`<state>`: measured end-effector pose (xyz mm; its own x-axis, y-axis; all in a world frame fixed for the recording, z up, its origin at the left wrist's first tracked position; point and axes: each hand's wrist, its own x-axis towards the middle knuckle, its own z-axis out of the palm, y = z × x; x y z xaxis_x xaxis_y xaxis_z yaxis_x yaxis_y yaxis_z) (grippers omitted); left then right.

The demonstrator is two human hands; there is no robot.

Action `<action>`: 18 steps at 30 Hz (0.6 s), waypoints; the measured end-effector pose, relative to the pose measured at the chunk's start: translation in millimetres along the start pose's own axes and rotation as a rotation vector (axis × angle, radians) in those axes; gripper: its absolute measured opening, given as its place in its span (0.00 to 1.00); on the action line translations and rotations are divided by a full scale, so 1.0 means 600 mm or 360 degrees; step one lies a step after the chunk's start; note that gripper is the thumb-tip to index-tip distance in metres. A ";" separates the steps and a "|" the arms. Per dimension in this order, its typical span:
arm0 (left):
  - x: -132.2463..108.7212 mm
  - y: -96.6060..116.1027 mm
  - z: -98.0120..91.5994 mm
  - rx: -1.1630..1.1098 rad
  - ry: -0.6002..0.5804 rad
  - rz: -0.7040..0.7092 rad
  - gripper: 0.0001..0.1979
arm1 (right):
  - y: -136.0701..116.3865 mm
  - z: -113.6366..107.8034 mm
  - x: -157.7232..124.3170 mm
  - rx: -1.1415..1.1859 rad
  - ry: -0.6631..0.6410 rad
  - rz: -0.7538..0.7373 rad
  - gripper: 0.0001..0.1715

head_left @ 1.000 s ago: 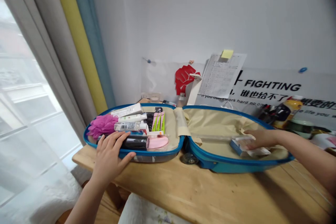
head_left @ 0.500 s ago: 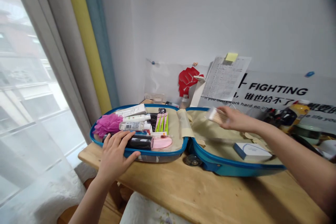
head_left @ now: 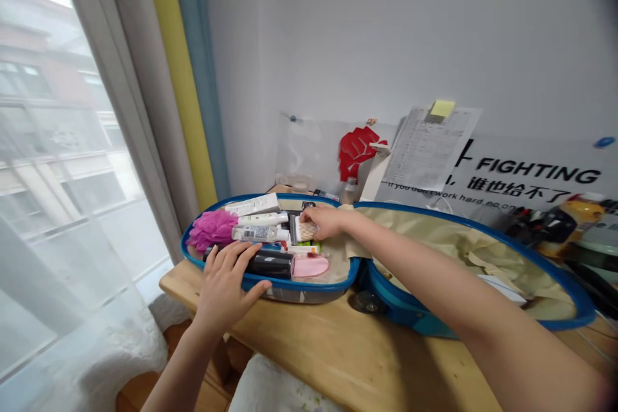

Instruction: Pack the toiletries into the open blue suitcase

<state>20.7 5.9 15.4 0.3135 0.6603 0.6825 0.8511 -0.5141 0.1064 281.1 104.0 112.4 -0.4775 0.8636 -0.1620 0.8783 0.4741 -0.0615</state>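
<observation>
An open blue suitcase [head_left: 309, 291] lies on a wooden table. My right hand [head_left: 324, 221] holds a pack of cotton swabs [head_left: 305, 230] over the items in the left half. With fingers spread, my left hand [head_left: 229, 280] rests on the near rim and a black cylinder [head_left: 270, 263]. Around them are a purple bath puff [head_left: 212, 229], a white box [head_left: 253, 205], a white tube [head_left: 263, 219], a clear bottle [head_left: 255, 233] and a pink flat item [head_left: 311, 266]. Green-and-pink packets are mostly hidden under the swabs and hand.
In the right half sits a white box [head_left: 502, 288], partly behind my right arm. Bottles and dark items [head_left: 545, 225] stand at the right. Clipped papers [head_left: 429, 148] lean at the wall. Curtains [head_left: 193, 77] hang at the left.
My right hand has moved left with the cotton swabs, from over the right half to the items in the left half. My left hand keeps its place on the suitcase. The view has shifted slightly.
</observation>
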 end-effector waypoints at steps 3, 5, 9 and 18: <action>0.000 0.001 -0.001 -0.0012 -0.0011 -0.0006 0.26 | 0.001 0.008 0.002 0.0024 -0.0039 -0.0031 0.22; -0.001 0.001 -0.001 -0.0014 -0.0012 -0.0009 0.26 | 0.002 0.006 -0.002 0.0056 -0.0038 -0.0048 0.25; -0.001 0.001 -0.001 -0.0004 -0.0010 -0.0009 0.25 | 0.031 -0.028 -0.038 0.0130 0.0075 -0.0003 0.30; -0.001 -0.002 0.000 0.0002 -0.0004 0.0004 0.25 | 0.221 -0.039 -0.286 0.0062 0.0115 0.1003 0.22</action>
<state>19.6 6.2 14.7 0.3165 0.6602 0.6811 0.8509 -0.5149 0.1037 479.0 22.7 155.0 0.1320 0.9849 -0.1119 0.9909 -0.1342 -0.0120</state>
